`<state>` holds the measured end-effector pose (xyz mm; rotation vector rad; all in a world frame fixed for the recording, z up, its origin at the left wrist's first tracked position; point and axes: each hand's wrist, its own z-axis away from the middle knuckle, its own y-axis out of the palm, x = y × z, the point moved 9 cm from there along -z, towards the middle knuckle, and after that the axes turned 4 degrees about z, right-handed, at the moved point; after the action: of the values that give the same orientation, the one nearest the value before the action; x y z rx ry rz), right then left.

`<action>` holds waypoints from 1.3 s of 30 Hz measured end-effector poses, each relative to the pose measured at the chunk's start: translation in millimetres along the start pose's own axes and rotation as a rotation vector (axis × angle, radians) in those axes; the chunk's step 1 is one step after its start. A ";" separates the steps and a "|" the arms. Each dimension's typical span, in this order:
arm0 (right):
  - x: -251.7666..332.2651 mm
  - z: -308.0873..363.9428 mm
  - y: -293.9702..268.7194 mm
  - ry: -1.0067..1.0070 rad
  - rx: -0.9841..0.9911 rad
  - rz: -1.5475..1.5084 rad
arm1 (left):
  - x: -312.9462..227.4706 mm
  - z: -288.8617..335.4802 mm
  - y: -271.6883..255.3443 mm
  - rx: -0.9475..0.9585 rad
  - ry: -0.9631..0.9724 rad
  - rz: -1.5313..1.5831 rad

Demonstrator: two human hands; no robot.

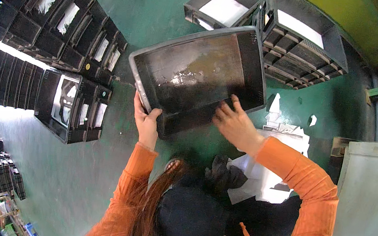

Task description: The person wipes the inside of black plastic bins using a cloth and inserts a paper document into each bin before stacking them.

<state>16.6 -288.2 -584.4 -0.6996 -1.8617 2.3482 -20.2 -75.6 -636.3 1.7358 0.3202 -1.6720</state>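
A large empty black plastic crate point(195, 71) is tilted up in front of me, its dark, scuffed inside facing me. My left hand point(146, 121) grips the crate's lower left corner at the rim. My right hand point(236, 124) lies flat on the crate's near wall, fingers spread and pressing against it. Both arms wear orange sleeves.
Stacks of black crates point(74, 31) line the left side on the green floor point(72, 169). More black crates with white sheets inside point(222, 8) stand behind, next to a taller stack point(302, 52). White papers point(267, 176) lie on the floor beside a pale box point(364, 198).
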 end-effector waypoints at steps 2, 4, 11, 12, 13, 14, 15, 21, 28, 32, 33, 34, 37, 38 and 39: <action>-2.4 1.0 20.6 0.019 0.098 -0.026 | 1.6 -2.8 -0.9 0.031 0.053 -0.055; 0.2 3.4 16.7 0.023 0.054 -0.084 | -0.9 -3.6 -9.4 0.024 0.073 -0.100; -20.1 51.4 -17.7 0.109 -0.154 -0.314 | -4.6 -47.3 -39.0 -0.226 -0.084 0.162; -23.6 60.0 -12.6 0.147 -0.132 -0.359 | -1.6 -63.2 -31.9 -0.226 -0.091 0.196; -25.1 66.6 -2.9 0.173 -0.089 -0.372 | 4.8 -83.6 -23.0 -0.225 -0.101 0.232; -27.0 75.0 5.6 0.203 -0.042 -0.380 | 12.8 -106.7 -10.7 -0.222 -0.115 0.273; -25.8 81.1 10.7 0.222 0.003 -0.390 | 28.7 -140.6 -4.5 -0.207 -0.156 0.285; -29.4 129.0 9.8 0.363 0.099 -0.463 | 29.8 -241.5 125.2 -0.295 -0.146 0.224; -27.2 270.6 80.9 0.994 0.455 -0.750 | 54.0 -260.1 159.9 0.234 0.538 -1.157; -19.3 363.9 175.3 1.291 0.618 -0.714 | 83.5 -222.9 47.5 0.385 0.453 -0.899; -8.6 399.5 197.8 1.429 0.671 -0.738 | 101.5 -179.8 49.4 0.360 0.122 -0.601; -1.4 417.5 216.3 1.530 0.687 -0.770 | 115.8 -170.6 18.2 0.299 -0.207 -0.295; 11.4 450.5 252.5 1.806 0.540 -0.773 | 122.5 -115.0 -26.4 0.163 -0.607 -0.039; 14.1 456.8 262.1 1.919 0.471 -0.788 | 117.9 -101.3 -40.4 0.051 -0.662 -0.061; 16.1 460.4 269.2 2.010 0.403 -0.772 | 111.1 -88.1 -54.9 -0.066 -0.710 -0.073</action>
<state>-114.5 -772.7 -765.5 -1.1467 -0.4248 0.5451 29.9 -12.1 -765.0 0.9945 0.1012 -2.1704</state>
